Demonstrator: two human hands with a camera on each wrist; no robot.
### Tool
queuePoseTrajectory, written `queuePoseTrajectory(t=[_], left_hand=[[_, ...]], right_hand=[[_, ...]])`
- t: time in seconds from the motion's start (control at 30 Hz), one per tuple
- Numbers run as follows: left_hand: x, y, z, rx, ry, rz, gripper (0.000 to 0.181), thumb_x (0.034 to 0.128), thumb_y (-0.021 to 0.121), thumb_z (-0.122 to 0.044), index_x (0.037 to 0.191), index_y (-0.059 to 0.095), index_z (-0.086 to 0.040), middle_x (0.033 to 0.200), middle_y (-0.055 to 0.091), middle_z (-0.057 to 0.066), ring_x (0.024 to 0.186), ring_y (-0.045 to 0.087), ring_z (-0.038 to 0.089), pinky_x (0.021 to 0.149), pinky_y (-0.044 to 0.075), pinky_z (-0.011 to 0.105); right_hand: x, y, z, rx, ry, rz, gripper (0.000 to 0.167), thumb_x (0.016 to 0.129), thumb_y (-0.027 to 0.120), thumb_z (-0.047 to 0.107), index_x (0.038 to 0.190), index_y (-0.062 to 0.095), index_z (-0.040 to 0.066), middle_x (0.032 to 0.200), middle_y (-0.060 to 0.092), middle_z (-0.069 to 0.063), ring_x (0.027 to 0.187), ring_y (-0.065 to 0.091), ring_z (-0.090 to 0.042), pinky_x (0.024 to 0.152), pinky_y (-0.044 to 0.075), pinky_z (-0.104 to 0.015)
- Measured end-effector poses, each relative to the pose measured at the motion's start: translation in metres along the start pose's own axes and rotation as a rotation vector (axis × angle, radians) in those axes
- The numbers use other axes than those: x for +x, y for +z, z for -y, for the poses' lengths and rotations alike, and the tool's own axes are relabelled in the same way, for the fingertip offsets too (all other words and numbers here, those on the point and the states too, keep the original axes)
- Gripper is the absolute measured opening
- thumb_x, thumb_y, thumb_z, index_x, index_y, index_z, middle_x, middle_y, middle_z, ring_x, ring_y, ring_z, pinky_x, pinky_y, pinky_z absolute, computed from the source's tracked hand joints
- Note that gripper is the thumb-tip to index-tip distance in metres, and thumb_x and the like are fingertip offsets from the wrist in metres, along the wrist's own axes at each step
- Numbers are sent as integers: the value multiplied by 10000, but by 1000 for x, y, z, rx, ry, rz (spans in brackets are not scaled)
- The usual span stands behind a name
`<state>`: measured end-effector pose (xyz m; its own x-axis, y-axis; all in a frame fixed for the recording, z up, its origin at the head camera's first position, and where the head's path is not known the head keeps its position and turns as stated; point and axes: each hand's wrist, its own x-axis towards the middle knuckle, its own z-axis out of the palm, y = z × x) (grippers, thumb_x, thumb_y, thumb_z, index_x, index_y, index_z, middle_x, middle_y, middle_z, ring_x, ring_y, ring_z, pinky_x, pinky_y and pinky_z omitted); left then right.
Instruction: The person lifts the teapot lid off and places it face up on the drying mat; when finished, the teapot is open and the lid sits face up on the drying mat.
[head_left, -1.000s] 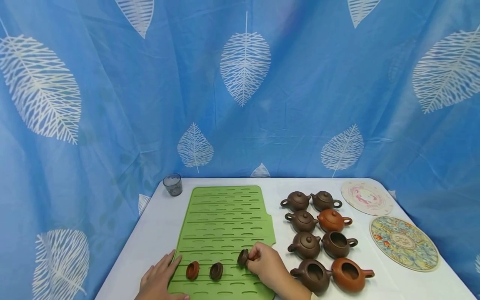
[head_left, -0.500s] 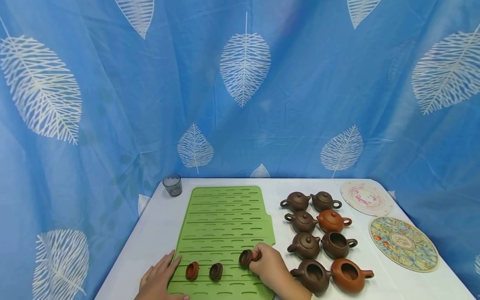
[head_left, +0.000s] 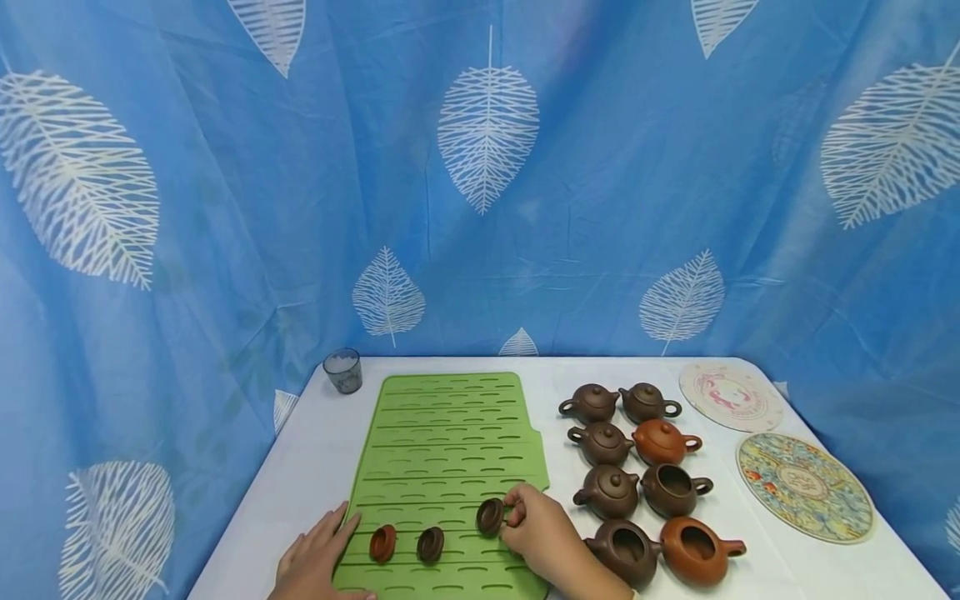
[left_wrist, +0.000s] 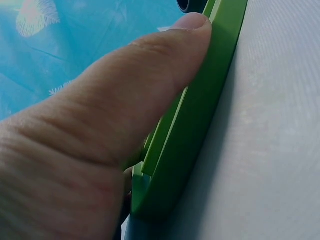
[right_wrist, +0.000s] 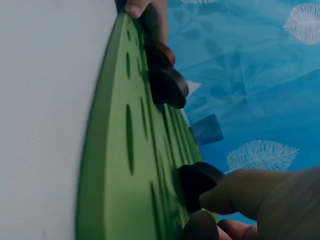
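My right hand (head_left: 546,537) pinches a dark brown teapot lid (head_left: 490,517) above the right part of the green drying mat (head_left: 450,454). The lid's hollow underside faces the head camera; in the right wrist view my thumb lies against the dark lid (right_wrist: 192,175). Two more lids stand tilted on the mat to the left: another dark brown lid (head_left: 431,544) and a reddish-brown lid (head_left: 383,543). My left hand (head_left: 313,557) rests at the mat's front left corner with fingers extended. Its thumb (left_wrist: 135,90) lies over the mat's edge in the left wrist view.
Right of the mat, several teapots stand in two columns. The nearest pair, a dark brown teapot (head_left: 626,554) and a reddish-brown teapot (head_left: 697,554), are lidless, as is a dark teapot (head_left: 672,490) behind. Two round mats, pink (head_left: 731,398) and floral (head_left: 806,487), lie far right; a glass (head_left: 343,372) stands back left.
The dark lid in my right hand has turned, so its hollow underside faces the head camera more. My left hand and the other two lids have stayed in place.
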<state>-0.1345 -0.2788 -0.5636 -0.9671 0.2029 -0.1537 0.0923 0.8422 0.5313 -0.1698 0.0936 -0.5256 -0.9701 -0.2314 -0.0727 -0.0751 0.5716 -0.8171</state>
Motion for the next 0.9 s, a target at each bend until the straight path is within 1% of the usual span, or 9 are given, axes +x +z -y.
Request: queuePoseTrajectory(t=[0.17,0.27,0.37,0.47,0.6,0.67,0.73,0.83,0.9], left_hand=[[-1,-1,-1,-8,-5,2,1146,724,864,-670,1572,457,-16,1659,321,293,1497,306,575,1182,258,858],[-1,-1,-2,-9,-8,2,1148,722,863,-674,1569,459,-14,1660,320,290,1496,304,575,1185,247,860],[0,-1,-2,-6,-8,1,1150,720,865,-672,1567,460,-8,1656,324,295,1493,308,577,1186,252,858],[0,-1,-1,2,-5,3,1150,723,861,-676,1565,460,-3,1654,326,298,1491,314,578,1179,267,857],[-1,-1,0,-7,-6,16,1137,740,858,-661,1568,451,4,1653,319,306,1485,313,589,1169,259,870],[-1,-1,1,-8,-8,19,1133,743,859,-654,1569,449,5,1651,320,309,1482,316,590,1167,265,868],[-1,-1,1,-8,-3,15,1129,746,858,-651,1567,451,8,1650,321,311,1482,316,590,1164,269,868],[-1,0,0,-4,5,0,1136,736,855,-669,1565,460,0,1651,328,305,1488,318,583,1167,279,861],[-1,0,0,-5,6,-6,1138,732,855,-674,1564,464,-4,1652,329,301,1491,314,581,1168,274,864]], right_hand=[[-4,-14,8,-64,-16,-12,260,906,781,210,1117,664,115,873,612,63,726,560,-74,561,482,-211],[-6,-25,13,-124,-57,-60,205,910,782,202,1068,683,118,872,623,76,734,567,-54,569,503,-208],[-6,-38,15,-195,-72,-120,174,900,797,185,1025,691,127,866,625,92,722,558,-31,578,515,-192],[-4,-53,15,-255,-64,-159,179,892,815,179,1024,701,140,885,626,89,697,541,-32,551,502,-186],[1,-74,8,-351,-21,-173,226,890,831,205,1074,710,152,946,641,46,677,520,-62,531,478,-206],[2,-85,3,-411,-5,-181,256,889,831,223,1105,715,148,986,649,23,715,536,-74,580,516,-235],[1,-97,-3,-461,5,-192,280,886,832,230,1122,715,136,1016,660,-7,779,569,-102,656,581,-301],[-1,-113,-12,-520,1,-203,276,881,822,208,1123,720,127,1030,660,-20,896,612,-145,788,637,-399],[-3,-122,-16,-549,-7,-198,264,877,815,191,1117,727,124,1037,661,-25,951,636,-169,834,655,-455]])
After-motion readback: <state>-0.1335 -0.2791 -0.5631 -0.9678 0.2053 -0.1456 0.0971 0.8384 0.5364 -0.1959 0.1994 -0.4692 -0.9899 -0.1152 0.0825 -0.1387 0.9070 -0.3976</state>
